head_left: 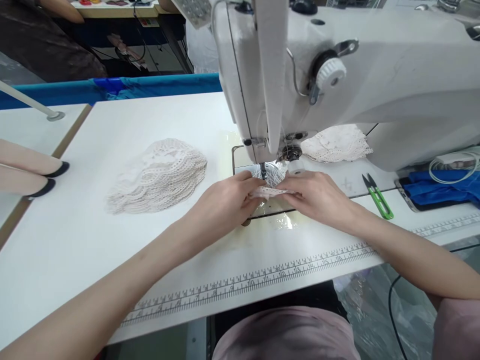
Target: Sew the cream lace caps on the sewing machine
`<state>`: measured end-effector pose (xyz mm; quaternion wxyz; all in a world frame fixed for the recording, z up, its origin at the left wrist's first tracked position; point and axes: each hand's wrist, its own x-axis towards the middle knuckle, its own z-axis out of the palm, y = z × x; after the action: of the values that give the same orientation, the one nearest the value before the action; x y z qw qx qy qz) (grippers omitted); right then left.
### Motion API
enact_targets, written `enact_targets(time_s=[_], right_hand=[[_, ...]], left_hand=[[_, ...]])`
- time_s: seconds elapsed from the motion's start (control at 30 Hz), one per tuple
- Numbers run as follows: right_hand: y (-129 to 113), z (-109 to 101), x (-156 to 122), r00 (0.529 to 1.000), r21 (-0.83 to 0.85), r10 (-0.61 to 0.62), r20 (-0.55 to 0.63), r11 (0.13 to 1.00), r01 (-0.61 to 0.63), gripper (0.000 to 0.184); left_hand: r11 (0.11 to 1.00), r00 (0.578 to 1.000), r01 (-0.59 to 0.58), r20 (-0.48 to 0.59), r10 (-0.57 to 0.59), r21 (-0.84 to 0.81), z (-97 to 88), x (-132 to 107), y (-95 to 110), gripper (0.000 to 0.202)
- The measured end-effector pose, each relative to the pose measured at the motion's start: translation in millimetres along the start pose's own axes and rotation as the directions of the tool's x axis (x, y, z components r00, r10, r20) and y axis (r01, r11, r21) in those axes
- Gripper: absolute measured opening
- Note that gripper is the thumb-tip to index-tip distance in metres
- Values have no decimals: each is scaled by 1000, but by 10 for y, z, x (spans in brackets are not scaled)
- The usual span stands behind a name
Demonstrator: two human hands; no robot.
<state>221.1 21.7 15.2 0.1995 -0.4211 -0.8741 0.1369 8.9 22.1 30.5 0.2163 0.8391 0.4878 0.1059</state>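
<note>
Just in front of the needle of a white sewing machine (360, 65), both hands pinch a small piece of off-white lace (268, 192). My left hand (234, 196) grips its left end between thumb and fingers, close beside the presser foot (263, 171). At the other end, my right hand (318, 194) is closed on the lace in the same way. Part of the lace is hidden under the fingers. White threads or lace lie around the presser foot, too fine to tell which. A layered stack of lace pieces (168, 175) lies to the left.
More lace (337, 144) lies behind the needle, under the machine arm. Green thread snips (378, 197) rest on the right, near a blue cloth (442, 185) on a dark tray. A printed ruler (251, 284) runs along the front edge. Two pale, black-tipped shapes (30, 175) jut in from the left.
</note>
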Motion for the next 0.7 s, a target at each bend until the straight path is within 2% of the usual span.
enact_targets(time_s=[0.1, 0.17, 0.23, 0.33, 0.47, 0.53, 0.6, 0.67, 0.7], right_hand=[[60, 86, 9, 973, -96, -59, -224, 995, 39, 22], [81, 108, 22, 954, -112, -77, -289, 993, 47, 22], [81, 109, 35, 959, -88, -59, -277, 995, 36, 22], [60, 94, 44, 981, -23, -5, -194, 1000, 0, 23], [25, 67, 20, 994, 16, 1, -105, 1000, 0, 23], [11, 56, -1, 996, -16, -64, -62, 998, 63, 24], [0, 53, -20, 982, -106, -183, -50, 979, 177, 22], [-11, 56, -32, 951, -222, -302, -62, 933, 282, 20], [-17, 58, -35, 937, -270, -342, -65, 911, 313, 20]], left_hand=[[999, 999, -28, 23, 29, -35, -44, 136, -65, 20], [994, 997, -52, 45, 56, -98, -83, 188, -105, 26], [980, 993, -73, 82, 89, -186, -121, 202, -132, 30], [952, 982, -108, 118, 147, -287, -145, 166, -151, 34], [941, 976, -180, 67, 207, -288, -44, 50, -163, 39], [942, 952, -306, -44, 303, -136, 64, -31, -163, 35], [895, 876, -411, -195, 441, 175, 179, -123, -150, 26], [785, 789, -410, -251, 560, 464, 269, -211, -124, 17], [737, 767, -387, -249, 591, 554, 299, -248, -110, 19]])
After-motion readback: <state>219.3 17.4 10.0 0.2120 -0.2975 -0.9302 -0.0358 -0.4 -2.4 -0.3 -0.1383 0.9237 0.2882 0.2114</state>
